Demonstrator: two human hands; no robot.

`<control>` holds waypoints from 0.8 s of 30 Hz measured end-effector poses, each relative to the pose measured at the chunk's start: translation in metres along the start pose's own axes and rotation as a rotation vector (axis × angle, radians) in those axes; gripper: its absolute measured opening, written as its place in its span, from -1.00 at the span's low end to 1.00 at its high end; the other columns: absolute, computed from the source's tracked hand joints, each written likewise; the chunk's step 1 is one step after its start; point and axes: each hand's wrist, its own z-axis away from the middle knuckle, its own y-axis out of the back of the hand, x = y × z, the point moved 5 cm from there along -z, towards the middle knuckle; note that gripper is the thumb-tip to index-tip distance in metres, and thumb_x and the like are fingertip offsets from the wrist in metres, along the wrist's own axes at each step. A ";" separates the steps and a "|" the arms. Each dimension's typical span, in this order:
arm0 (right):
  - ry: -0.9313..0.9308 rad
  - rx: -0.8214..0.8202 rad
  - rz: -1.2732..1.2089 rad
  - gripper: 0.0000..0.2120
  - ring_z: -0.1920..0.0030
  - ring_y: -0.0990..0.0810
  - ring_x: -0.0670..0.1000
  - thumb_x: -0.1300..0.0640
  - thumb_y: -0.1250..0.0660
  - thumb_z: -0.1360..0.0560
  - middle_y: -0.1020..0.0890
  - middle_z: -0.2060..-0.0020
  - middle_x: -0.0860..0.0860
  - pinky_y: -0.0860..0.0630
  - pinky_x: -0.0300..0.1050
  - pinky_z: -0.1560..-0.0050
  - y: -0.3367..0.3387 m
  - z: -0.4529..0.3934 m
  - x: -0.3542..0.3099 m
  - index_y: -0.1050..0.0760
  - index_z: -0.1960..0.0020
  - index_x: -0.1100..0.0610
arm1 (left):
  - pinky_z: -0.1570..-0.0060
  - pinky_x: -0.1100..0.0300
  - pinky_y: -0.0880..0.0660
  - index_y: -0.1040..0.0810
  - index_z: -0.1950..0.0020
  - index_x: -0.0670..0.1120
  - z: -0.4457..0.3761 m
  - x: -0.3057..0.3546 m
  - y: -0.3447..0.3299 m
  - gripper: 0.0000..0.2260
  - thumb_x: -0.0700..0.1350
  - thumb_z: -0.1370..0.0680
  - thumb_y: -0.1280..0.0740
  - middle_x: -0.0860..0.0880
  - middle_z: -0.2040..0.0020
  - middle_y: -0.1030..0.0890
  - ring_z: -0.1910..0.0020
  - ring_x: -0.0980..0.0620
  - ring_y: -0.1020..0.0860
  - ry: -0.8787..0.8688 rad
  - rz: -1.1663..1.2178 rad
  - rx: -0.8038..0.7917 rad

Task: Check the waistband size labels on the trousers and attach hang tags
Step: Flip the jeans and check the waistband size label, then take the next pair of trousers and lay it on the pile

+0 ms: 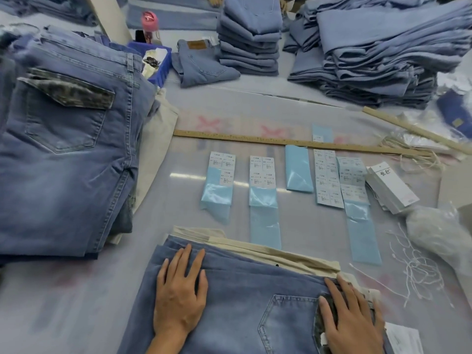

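Work table (76, 302), pale grey-blue covering, fills the frame. Upper right: large slumped pile of folded light-blue trousers (383, 54); just left of it, a neater tall stack (249, 39), with one folded pair (201, 63) lying at its foot, brown waist patch up. Left side: stack of mid-blue jeans (66, 154), top pair showing a back pocket with a dark patterned flap. Bottom centre: the trousers being worked on (242, 297) lie flat, back pocket up, over a strip of cream cloth (281, 254). Left hand (181, 295) rests flat on the denim, fingers straight and slightly spread, holding nothing. Right hand (352, 318) lies flat over the pocket's patterned flap at lower right, fingers extended, nothing grasped. Centre: long wooden ruler (293, 143) running across the table; a second ruler (413, 129) angled at right. Below the first ruler, five pale-blue backing strips carrying white size stickers (263, 172), set side by side. Right of these, a fanned stack of white hang tags (390, 187); loose white strings (419, 274) scattered at lower right. Upper left-centre: blue plastic bin (163, 63) holding white and dark printed pieces, not identifiable; pink-lidded bottle (150, 25) behind it.
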 end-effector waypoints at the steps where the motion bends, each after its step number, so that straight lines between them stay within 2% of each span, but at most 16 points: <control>1: -0.027 0.018 -0.014 -0.44 -0.31 -0.59 0.19 -0.27 -0.02 -0.60 -0.63 -0.30 0.06 -0.23 0.28 -0.46 0.000 -0.002 0.001 -0.65 -0.26 -0.03 | -0.45 -0.17 -0.32 -0.51 -0.48 0.01 -0.001 0.000 0.000 -0.49 0.12 -0.69 0.05 -0.11 -0.47 -0.49 -0.43 -0.12 -0.47 -0.005 0.001 0.010; 3: -0.139 -0.053 -0.054 -0.74 -0.34 -0.53 0.11 -0.10 -0.25 -0.61 -0.61 -0.28 -0.01 -0.20 0.16 -0.47 -0.003 -0.015 0.004 -0.61 -0.24 -0.15 | -0.44 -0.17 -0.33 -0.53 -0.46 -0.01 -0.001 -0.001 -0.001 -0.54 0.06 -0.66 -0.05 -0.13 -0.47 -0.49 -0.41 -0.13 -0.48 -0.008 -0.015 0.054; 4: -0.191 -0.089 -0.044 -0.77 -0.35 -0.49 0.07 -0.08 -0.28 -0.61 -0.59 -0.27 -0.02 -0.18 0.10 -0.46 -0.003 -0.023 0.004 -0.58 -0.24 -0.18 | -0.43 -0.18 -0.33 -0.54 -0.45 -0.02 -0.001 -0.001 -0.001 -0.55 0.04 -0.63 -0.10 -0.14 -0.46 -0.50 -0.40 -0.14 -0.49 -0.006 -0.022 0.067; 6: -0.205 -0.062 -0.047 -0.77 -0.30 -0.50 0.13 0.00 -0.33 -0.58 -0.60 -0.22 0.05 -0.24 0.10 -0.37 -0.003 -0.043 -0.002 -0.57 -0.23 -0.10 | -0.41 -0.17 -0.34 -0.54 -0.45 -0.03 -0.003 0.001 0.000 -0.55 0.02 -0.63 -0.10 -0.15 -0.45 -0.51 -0.39 -0.14 -0.50 -0.001 -0.032 0.058; 8: -0.069 0.081 -0.198 -0.76 -0.14 -0.58 0.23 0.23 -0.43 -0.51 -0.65 -0.10 0.12 -0.41 0.16 -0.21 -0.002 -0.064 -0.028 -0.62 -0.17 0.08 | -0.43 -0.15 -0.31 -0.54 -0.45 -0.03 -0.003 0.002 -0.001 -0.52 0.07 -0.68 0.02 -0.14 -0.46 -0.50 -0.39 -0.13 -0.49 -0.001 -0.050 0.042; 10: 0.193 0.142 -0.377 -0.78 -0.07 -0.62 0.17 0.34 -0.43 -0.50 -0.66 -0.04 0.09 -0.55 0.10 -0.11 -0.003 -0.083 -0.077 -0.63 -0.13 0.16 | -0.47 -0.09 -0.23 -0.53 -0.46 -0.01 -0.004 -0.001 0.000 -0.46 0.11 -0.70 0.10 -0.13 -0.47 -0.49 -0.41 -0.11 -0.46 0.007 -0.051 0.015; 12: 0.410 0.108 -0.513 -0.82 -0.04 -0.64 0.10 0.34 -0.42 -0.54 -0.68 -0.03 0.06 -0.62 0.01 -0.06 -0.009 -0.109 -0.136 -0.63 -0.12 0.18 | -0.49 -0.03 -0.17 -0.54 -0.44 0.00 -0.003 -0.004 -0.002 -0.47 0.11 -0.70 0.09 -0.12 -0.47 -0.49 -0.41 -0.10 -0.46 0.009 -0.029 0.022; 14: 0.549 0.114 -0.594 -0.84 -0.03 -0.64 0.06 0.31 -0.42 -0.55 -0.69 -0.03 0.05 -0.63 -0.05 -0.05 -0.018 -0.139 -0.191 -0.64 -0.12 0.18 | -0.47 -0.03 -0.20 -0.57 -0.42 0.01 -0.005 0.000 -0.002 -0.49 0.10 -0.70 0.07 -0.11 -0.46 -0.50 -0.40 -0.10 -0.48 0.038 -0.017 0.019; 16: 0.597 0.104 -0.647 -0.82 -0.09 -0.62 0.06 0.28 -0.40 -0.57 -0.68 -0.07 0.05 -0.59 -0.07 -0.11 -0.031 -0.167 -0.235 -0.64 -0.16 0.17 | -0.43 -0.06 -0.27 -0.58 -0.40 0.02 -0.004 -0.006 -0.006 -0.51 0.07 -0.69 0.04 -0.11 -0.45 -0.52 -0.39 -0.10 -0.50 0.040 -0.031 0.037; 17: 0.615 0.089 -0.640 -0.78 -0.16 -0.60 0.07 0.27 -0.39 -0.58 -0.67 -0.13 0.06 -0.54 -0.09 -0.18 -0.040 -0.178 -0.252 -0.63 -0.22 0.17 | -0.42 -0.05 -0.27 -0.58 -0.39 0.03 -0.004 -0.004 -0.002 -0.54 0.04 -0.68 0.01 -0.11 -0.44 -0.52 -0.37 -0.11 -0.52 0.009 -0.029 0.099; 20: 0.606 -0.020 -0.557 -0.68 -0.34 -0.49 0.13 0.24 -0.34 -0.61 -0.58 -0.31 0.13 -0.36 -0.12 -0.37 -0.078 -0.193 -0.275 -0.55 -0.36 0.21 | -0.40 -0.02 -0.26 -0.62 -0.34 -0.03 0.004 0.015 0.013 -0.57 -0.08 -0.55 -0.14 -0.09 -0.42 -0.48 -0.28 -0.20 -0.61 0.018 -0.116 0.184; 21: 0.616 -0.006 -0.524 -0.69 -0.32 -0.50 0.16 0.25 -0.33 -0.61 -0.58 -0.31 0.15 -0.39 -0.05 -0.38 -0.090 -0.191 -0.276 -0.55 -0.35 0.24 | -0.40 -0.06 -0.31 -0.61 -0.35 -0.10 0.012 0.029 0.018 -0.57 -0.15 -0.55 -0.13 -0.12 -0.44 -0.44 -0.30 -0.25 -0.59 0.054 -0.094 -0.028; 22: 0.629 0.044 -0.479 -0.73 -0.25 -0.53 0.20 0.26 -0.35 -0.59 -0.60 -0.25 0.17 -0.48 0.05 -0.31 -0.098 -0.187 -0.272 -0.58 -0.29 0.26 | -0.42 -0.14 -0.31 -0.53 -0.43 -0.21 0.004 0.037 0.016 -0.57 -0.25 -0.61 -0.07 -0.22 -0.50 -0.37 -0.38 -0.32 -0.51 0.062 0.044 -0.171; 23: 0.654 0.122 -0.423 -0.77 -0.17 -0.56 0.20 0.27 -0.37 -0.57 -0.62 -0.18 0.16 -0.54 0.12 -0.18 -0.102 -0.185 -0.269 -0.60 -0.21 0.25 | -0.49 -0.19 -0.24 -0.32 -0.53 -0.33 -0.020 0.040 0.010 -0.58 -0.32 -0.68 0.01 -0.32 -0.55 -0.26 -0.50 -0.38 -0.33 0.245 0.205 -0.159; 24: 0.661 0.170 -0.409 -0.80 -0.11 -0.56 0.19 0.26 -0.38 -0.55 -0.63 -0.14 0.14 -0.55 0.13 -0.10 -0.103 -0.185 -0.269 -0.60 -0.17 0.25 | -0.56 -0.16 -0.10 -0.05 -0.60 -0.37 -0.031 0.027 0.010 -0.58 -0.32 -0.73 0.11 -0.36 -0.60 -0.13 -0.60 -0.36 -0.07 0.371 0.344 -0.145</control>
